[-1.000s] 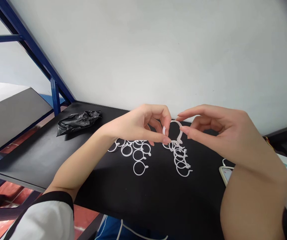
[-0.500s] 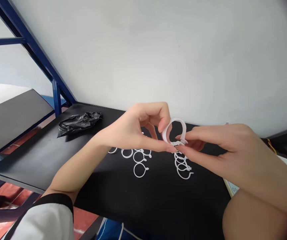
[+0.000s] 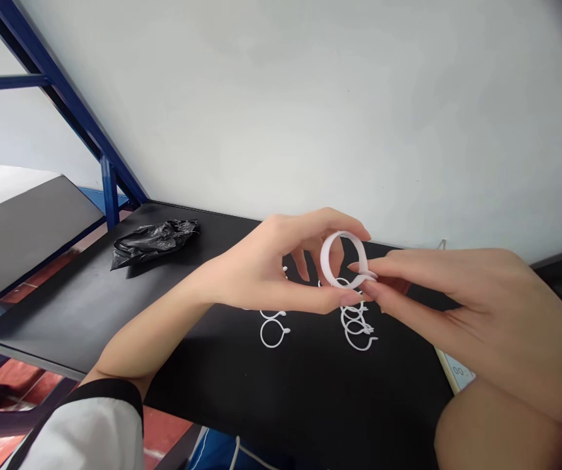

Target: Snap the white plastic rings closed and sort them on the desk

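Above the black table (image 3: 241, 391), my two hands share one white plastic clip ring (image 3: 326, 261). My left hand (image 3: 281, 264) curls round it, thumb beneath and index finger stretched over the top. My right hand (image 3: 450, 297) pinches the tabs at the ring's right side between thumb and fingertips; the ring looks closed there. Lower left lie closed white rings (image 3: 262, 339), partly hidden behind my left hand. Below the held ring is an overlapping row of white rings (image 3: 356, 349), the nearest with its end apart.
A crumpled black plastic bag (image 3: 158, 243) lies at the table's back left. A pale wall (image 3: 310, 117) rises behind, and a blue metal frame (image 3: 109, 189) stands left. Partly under my right forearm is a light-coloured object with printed marks (image 3: 457, 371).
The held ring's ends have come together at the right hand's pinch. My left index finger has stretched over the ring's top, and the left hand has shifted slightly right.
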### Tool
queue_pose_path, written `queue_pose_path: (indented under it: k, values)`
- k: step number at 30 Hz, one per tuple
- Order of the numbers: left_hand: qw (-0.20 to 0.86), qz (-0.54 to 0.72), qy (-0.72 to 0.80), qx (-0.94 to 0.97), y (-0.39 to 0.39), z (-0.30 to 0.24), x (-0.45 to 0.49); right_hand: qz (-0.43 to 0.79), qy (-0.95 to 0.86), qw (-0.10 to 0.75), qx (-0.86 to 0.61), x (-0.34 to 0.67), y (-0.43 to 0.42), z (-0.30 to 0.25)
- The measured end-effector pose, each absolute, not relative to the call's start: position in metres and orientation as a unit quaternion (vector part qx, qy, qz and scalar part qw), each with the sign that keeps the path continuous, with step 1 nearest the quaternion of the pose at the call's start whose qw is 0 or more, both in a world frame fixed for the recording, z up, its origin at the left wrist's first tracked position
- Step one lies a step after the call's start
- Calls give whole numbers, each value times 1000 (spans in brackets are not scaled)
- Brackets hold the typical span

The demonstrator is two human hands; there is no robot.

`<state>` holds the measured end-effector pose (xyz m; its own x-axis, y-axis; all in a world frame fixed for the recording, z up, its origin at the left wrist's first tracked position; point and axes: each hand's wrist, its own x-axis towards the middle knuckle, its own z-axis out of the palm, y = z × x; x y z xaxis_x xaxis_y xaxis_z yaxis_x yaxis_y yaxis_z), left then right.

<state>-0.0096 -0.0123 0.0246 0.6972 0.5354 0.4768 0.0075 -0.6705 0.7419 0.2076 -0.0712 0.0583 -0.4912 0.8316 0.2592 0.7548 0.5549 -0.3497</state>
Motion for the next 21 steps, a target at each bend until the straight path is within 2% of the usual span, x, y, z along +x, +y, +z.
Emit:
queue_pose_path:
  k: [7, 15, 21]
  values:
    - [283, 384, 175, 862, -12, 20, -7, 73, -855, 240, -453, 207, -70, 59]
    - [199, 377, 158, 891, -9, 12, -6, 97, -843, 237, -473, 209, -68, 58]
    - [181, 388, 140, 893, -8, 13, -4, 115, -841, 240, -471, 207, -69, 61]
